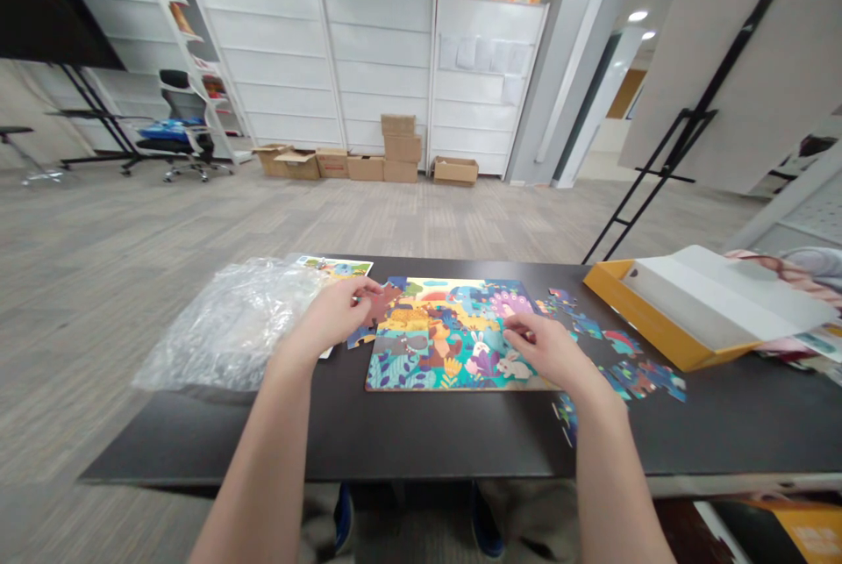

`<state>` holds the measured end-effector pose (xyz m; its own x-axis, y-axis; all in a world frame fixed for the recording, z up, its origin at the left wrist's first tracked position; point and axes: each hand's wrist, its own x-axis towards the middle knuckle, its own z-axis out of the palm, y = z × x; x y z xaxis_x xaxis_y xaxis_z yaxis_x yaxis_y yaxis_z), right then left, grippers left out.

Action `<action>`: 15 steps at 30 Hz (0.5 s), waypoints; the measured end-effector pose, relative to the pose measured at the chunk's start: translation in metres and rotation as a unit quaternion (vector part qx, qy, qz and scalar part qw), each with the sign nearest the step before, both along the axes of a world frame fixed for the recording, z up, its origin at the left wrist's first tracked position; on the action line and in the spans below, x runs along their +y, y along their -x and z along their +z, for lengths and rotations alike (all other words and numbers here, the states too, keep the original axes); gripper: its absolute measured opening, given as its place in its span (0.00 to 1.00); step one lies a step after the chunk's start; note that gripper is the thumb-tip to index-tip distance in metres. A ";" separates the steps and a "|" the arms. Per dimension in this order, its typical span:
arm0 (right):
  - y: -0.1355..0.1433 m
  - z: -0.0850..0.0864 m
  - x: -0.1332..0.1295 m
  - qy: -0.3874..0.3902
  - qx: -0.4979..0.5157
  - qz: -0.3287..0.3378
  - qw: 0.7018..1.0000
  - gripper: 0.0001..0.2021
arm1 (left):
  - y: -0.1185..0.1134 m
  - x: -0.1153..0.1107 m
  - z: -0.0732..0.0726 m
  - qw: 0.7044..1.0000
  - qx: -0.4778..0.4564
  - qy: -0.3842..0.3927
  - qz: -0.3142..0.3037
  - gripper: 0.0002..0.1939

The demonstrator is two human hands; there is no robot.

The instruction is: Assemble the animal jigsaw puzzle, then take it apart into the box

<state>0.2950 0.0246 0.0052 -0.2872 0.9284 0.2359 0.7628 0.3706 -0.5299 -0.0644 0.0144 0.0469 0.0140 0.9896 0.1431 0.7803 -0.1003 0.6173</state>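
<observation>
A colourful animal puzzle picture (453, 340) lies flat on the black table (421, 441). My left hand (342, 310) is at its upper left, thumb and forefinger bent towards each other beside a brown and blue puzzle piece (378, 310); whether they touch it is unclear. My right hand (543, 345) hovers over or rests on the picture's right part, fingers curled and a little apart, with nothing visible between them. Loose puzzle pieces (641, 380) lie right of the picture, some partly behind my right wrist.
Crumpled clear plastic (224, 327) covers the table's left side, next to a printed sheet (342, 267). At the right stands an open yellow box (664, 318) with a white inside. Fabric (795, 270) lies beyond it.
</observation>
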 end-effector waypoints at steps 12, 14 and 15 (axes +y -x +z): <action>-0.002 -0.004 0.001 -0.010 0.001 0.005 1.000 0.07 | 0.001 0.004 -0.023 0.955 0.275 0.011 0.111 0.18; -0.002 -0.003 0.002 -0.007 0.003 0.001 1.000 0.07 | -0.004 0.012 -0.024 0.968 0.236 -0.001 0.081 0.18; -0.001 -0.003 0.002 -0.007 0.004 0.001 1.000 0.07 | -0.007 0.017 -0.025 0.974 0.216 -0.001 0.067 0.18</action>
<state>0.2963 0.0262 0.0021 -0.2865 0.9248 0.2503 0.7581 0.3786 -0.5310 -0.0574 0.0315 0.0222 -0.0567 0.9863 0.1552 0.9735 0.0201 0.2279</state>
